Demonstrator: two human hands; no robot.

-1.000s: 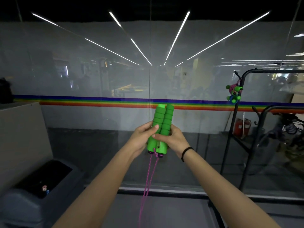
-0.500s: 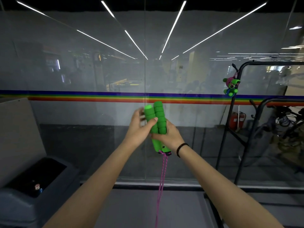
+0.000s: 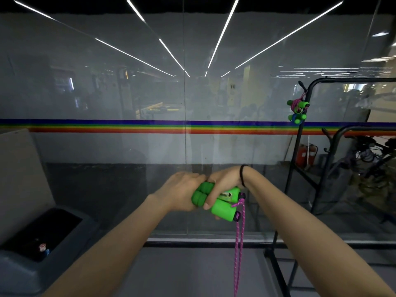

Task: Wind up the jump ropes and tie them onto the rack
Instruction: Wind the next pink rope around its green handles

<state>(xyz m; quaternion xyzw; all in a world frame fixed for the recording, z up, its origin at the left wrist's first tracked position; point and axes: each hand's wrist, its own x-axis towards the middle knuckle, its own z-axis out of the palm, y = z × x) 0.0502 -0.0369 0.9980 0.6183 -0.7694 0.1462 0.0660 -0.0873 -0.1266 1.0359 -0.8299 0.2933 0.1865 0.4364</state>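
Observation:
Two green foam handles [image 3: 216, 200] of a jump rope lie side by side, tilted almost level, in front of me. My right hand [image 3: 222, 183] grips them from above near their rope ends. My left hand [image 3: 182, 191] wraps around their far ends. The pink rope [image 3: 239, 243] hangs straight down from the handle ends in two strands. A black metal rack [image 3: 300, 151] stands to the right. Wound jump ropes [image 3: 297, 110] with green handles are tied high on its upright.
A glass wall with a rainbow stripe [image 3: 150, 126] runs straight ahead. A grey bin [image 3: 32, 249] with a dark opening sits at lower left, beside a beige cabinet [image 3: 19, 179]. Red fire extinguishers [image 3: 305, 155] and bicycles [image 3: 368, 159] show behind the rack.
The handles have swung from upright to nearly level and dropped lower. My right hand has turned over on top of them, and my left hand has closed around their other ends.

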